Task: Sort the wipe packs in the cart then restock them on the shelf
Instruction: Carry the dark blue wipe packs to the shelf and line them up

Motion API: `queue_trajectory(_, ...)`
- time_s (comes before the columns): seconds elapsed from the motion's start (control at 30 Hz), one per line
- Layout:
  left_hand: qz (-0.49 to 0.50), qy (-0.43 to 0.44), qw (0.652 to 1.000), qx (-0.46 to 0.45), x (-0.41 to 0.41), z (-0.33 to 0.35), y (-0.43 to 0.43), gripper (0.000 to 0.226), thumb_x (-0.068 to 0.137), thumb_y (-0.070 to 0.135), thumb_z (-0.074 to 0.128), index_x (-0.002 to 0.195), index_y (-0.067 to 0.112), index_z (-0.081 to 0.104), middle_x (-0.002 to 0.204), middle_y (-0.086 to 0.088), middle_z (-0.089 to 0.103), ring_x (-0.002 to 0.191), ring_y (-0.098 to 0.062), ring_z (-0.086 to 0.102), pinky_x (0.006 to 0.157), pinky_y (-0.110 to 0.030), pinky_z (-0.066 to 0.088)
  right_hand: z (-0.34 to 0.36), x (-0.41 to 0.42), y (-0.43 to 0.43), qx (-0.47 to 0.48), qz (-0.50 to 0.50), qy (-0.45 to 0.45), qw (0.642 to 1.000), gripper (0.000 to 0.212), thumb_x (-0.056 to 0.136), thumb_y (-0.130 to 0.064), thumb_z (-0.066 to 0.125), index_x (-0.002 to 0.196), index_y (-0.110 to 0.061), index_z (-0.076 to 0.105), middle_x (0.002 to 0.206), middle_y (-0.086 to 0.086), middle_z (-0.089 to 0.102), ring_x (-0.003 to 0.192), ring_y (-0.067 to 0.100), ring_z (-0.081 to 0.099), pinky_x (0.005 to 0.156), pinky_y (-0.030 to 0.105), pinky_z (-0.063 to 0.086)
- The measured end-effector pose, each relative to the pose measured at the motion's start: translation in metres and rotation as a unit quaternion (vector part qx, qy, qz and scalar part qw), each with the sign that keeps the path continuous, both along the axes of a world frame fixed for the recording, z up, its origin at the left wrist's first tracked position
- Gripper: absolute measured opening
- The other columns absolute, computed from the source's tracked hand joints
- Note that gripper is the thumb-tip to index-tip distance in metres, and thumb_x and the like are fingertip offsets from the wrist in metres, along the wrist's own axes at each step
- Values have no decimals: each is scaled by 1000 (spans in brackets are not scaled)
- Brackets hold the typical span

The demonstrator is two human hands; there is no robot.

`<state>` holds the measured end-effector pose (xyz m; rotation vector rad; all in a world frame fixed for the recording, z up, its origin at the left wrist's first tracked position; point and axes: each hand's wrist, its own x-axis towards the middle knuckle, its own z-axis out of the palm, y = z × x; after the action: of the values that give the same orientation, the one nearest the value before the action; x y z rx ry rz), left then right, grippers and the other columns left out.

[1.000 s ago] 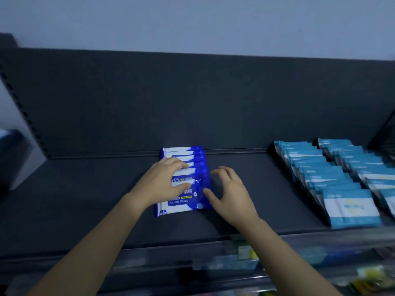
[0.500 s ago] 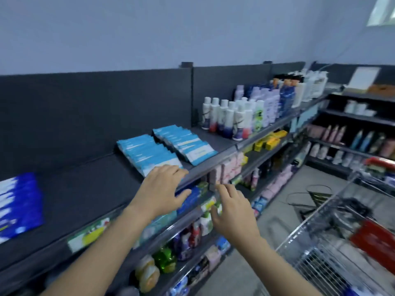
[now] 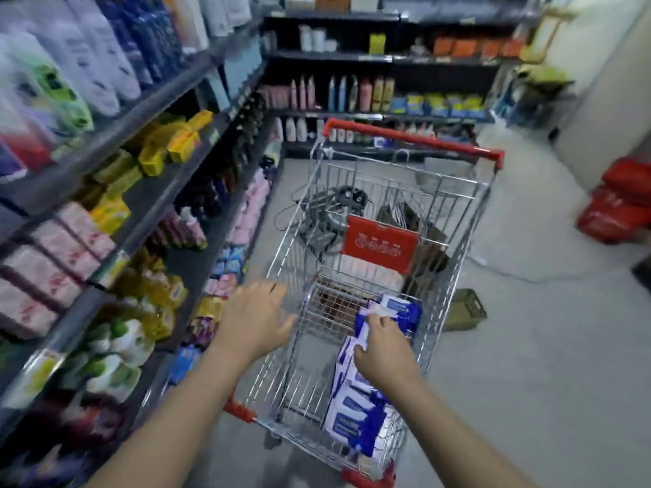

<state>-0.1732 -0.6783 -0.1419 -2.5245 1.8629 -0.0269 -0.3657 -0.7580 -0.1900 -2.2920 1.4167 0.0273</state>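
Under the right hand [image 3: 384, 355], the wipe packs [image 3: 352, 417] are standing on edge in a blue-and-white row. They are running along the right side of the cart [image 3: 458, 234], from the near end up to just past the fingertips. That hand is sitting right on top of the row, palm down, with its fingers [image 3: 378, 324] bent and touching the upper packs. Whether they are actually pinching one I cannot tell, as the knuckles are covering the contact.

Over to the left, the left hand [image 3: 255, 320] is hovering at the cart's left rim, palm down. Its fingers [image 3: 267, 290] are loosely spread and it is holding nothing.

Ahead of both hands, a red panel [image 3: 378, 243] is leaning across the far part of the basket. The red handle [image 3: 412, 137] is capping the far end. A dark tangle of cable [image 3: 334, 206] is showing through the wire to the left of that panel.

Left of the left hand, the shelves [image 3: 151, 199] are running away down the aisle, packed with yellow boxes [image 3: 176, 142], pink packs and bottles, all blurred. Straight ahead beyond the handle, more bottles [image 3: 352, 93] are lining a back shelf.

Right of the right hand, a small box [image 3: 465, 309] is lying on the grey floor [image 3: 528, 364] just beside the cart. Red bags [image 3: 620, 206] are piling up well apart at the far right edge.
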Motion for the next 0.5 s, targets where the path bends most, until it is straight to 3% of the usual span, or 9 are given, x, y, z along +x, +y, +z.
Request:
queue_trajectory(0.07, -32, 27, 999, 20, 0, -42, -44, 46, 86, 49, 55, 118, 16, 55, 117, -5, 60, 112, -26, 54, 95, -38, 40, -41, -2, -24, 39, -53, 20, 998, 47, 90, -18, 50, 134, -12, 35, 132, 11, 43, 118, 32, 47, 91, 39, 44)
queue_trajectory(0.23, -105, 77, 986, 104, 1, -174, -137, 44, 93, 43, 45, 129, 17, 46, 128, -2, 53, 117, -24, 51, 95, -35, 40, -155, 1, -75, 124, -171, 40, 977, 42, 89, -14, 52, 129, -6, 40, 126, 15, 48, 117, 33, 49, 92, 36, 39)
queue_trajectory(0.37, -152, 151, 960, 180, -8, -272, -184, 36, 98, 32, 41, 131, 18, 49, 130, -5, 55, 119, -26, 51, 99, -36, 37, -239, 9, -99, 175, -248, 31, 952, 36, 89, -11, 47, 125, -5, 43, 126, 18, 49, 117, 33, 49, 90, 37, 41)
queue_trajectory(0.5, -216, 235, 925, 207, -23, -353, -212, 29, 99, 24, 41, 119, 14, 59, 120, -6, 59, 112, -25, 53, 90, -34, 40, -296, 8, -109, 203, -298, 51, 931, 33, 92, -14, 45, 124, -6, 42, 126, 16, 49, 116, 33, 49, 93, 39, 43)
